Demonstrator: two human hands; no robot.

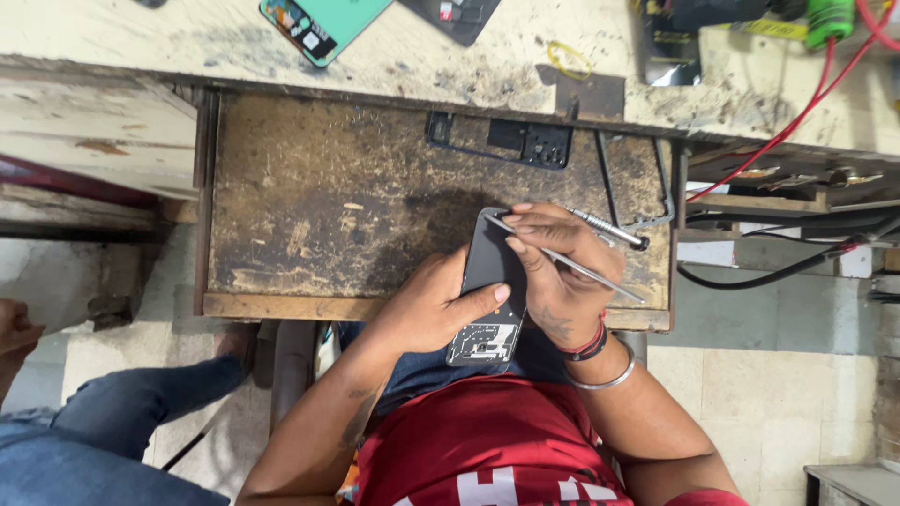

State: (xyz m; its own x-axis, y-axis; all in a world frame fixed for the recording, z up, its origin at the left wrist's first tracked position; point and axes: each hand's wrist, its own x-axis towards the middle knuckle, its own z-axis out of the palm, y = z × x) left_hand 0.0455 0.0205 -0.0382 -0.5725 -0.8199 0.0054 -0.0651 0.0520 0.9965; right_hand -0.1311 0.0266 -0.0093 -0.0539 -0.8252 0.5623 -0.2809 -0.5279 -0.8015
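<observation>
workbench point(412, 52): pale, grimy top along the upper edge. below it a pulled-out wooden drawer point(328, 206), dark and stained, mostly bare board.

person seated under the drawer, red shirt point(487, 450), blue jeans. another person's denim leg point(103, 422) at lower left, apart from the work.

opened phone point(492, 286): dark, back cover off, held upright over the drawer's front edge, its lower end with exposed board showing pale parts. it sits between both hands.

left hand point(427, 305): wrapped around the phone's left side, thumb laid flat across the body, fingers behind and hidden. a closed hold on the phone.

right hand point(553, 272): curled over the phone's top right corner, fingers bent close together. it pinches thin metal tweezers point(572, 262), their tips at the phone's upper edge, the shafts running down-right past the wrist. a screwdriver point(609, 228) with knurled metal handle is tucked in the same hand, jutting right. red thread and metal bangle point(605, 379) at the wrist.

in the drawer's back: a dark phone frame piece point(525, 141). on the bench top: teal phone part point(319, 23), yellow rubber band point(569, 59). red wires point(797, 117) run at right.
</observation>
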